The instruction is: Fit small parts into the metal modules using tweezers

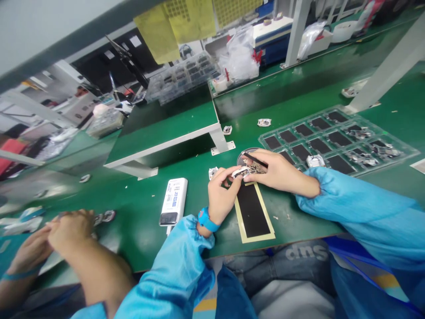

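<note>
Mid-bench, close to the front edge. Left hand (pixel 222 197) clenched: thumb and fingers pinch a small white part (pixel 241 172) clear of the green bench (pixel 139 221), just above the far end of a black mat (pixel 253 212) with a cream border. Right hand (pixel 277 170) also closed, its fingertips gripping a slim black tool (pixel 255 159), with the tool's end at the part; whether they touch is hidden. A round mesh disc (pixel 248 153) lies behind the hands, partly covered by the right hand. Blue sleeves; blue wristband (pixel 206 220) on the left wrist.

Toward the right end of the bench, a clear tray (pixel 407 153): most black cells bare, metal pieces (pixel 387 151) in a few at its far right. One white piece (pixel 314 161) sits at the tray's near left edge. Two more lie loose near the bench's far edge (pixel 264 122) (pixel 227 130), another (pixel 213 173) just beyond the left hand. White labelled box (pixel 173 201) left of the hands. Far left, near the front edge, a second pair of bare hands (pixel 68 230), clasped; whether these are a co-worker's or a reflection, cannot tell.
</note>
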Available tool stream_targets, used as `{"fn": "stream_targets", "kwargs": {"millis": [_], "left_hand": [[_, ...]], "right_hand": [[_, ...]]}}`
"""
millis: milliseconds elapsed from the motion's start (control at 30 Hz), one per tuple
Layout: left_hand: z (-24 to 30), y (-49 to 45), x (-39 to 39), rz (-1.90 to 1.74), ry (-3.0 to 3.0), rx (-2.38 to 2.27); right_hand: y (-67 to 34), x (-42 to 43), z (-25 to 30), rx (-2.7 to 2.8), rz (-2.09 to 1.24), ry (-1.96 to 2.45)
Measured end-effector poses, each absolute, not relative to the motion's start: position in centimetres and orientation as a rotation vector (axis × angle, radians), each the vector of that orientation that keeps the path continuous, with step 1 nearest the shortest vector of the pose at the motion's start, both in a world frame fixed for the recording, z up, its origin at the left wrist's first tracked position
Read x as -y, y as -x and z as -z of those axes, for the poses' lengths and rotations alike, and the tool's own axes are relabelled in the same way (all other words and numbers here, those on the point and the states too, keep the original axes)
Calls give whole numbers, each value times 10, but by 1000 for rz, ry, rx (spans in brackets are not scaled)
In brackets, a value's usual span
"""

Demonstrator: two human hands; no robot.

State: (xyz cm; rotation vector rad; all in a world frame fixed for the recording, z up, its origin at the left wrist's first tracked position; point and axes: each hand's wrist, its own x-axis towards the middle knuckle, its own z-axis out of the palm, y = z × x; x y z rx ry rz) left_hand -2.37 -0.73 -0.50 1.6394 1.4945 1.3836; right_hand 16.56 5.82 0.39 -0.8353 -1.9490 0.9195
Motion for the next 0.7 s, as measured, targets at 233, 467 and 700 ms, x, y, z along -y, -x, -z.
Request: {"fn": "stream_targets", "kwargs": {"millis": [233, 467, 700], "left_hand": [[4, 24, 9, -1342, -1821, -1507], [5, 25, 8, -1306, -1843, -1525], [6, 22, 9, -1253, -1806, -1552]], "right_hand": [[-170, -54, -5, 2028, -733, 678], [-170, -58, 7, 2179, -452, 505], [-171, -55, 4, 2377, -419, 563]]}}
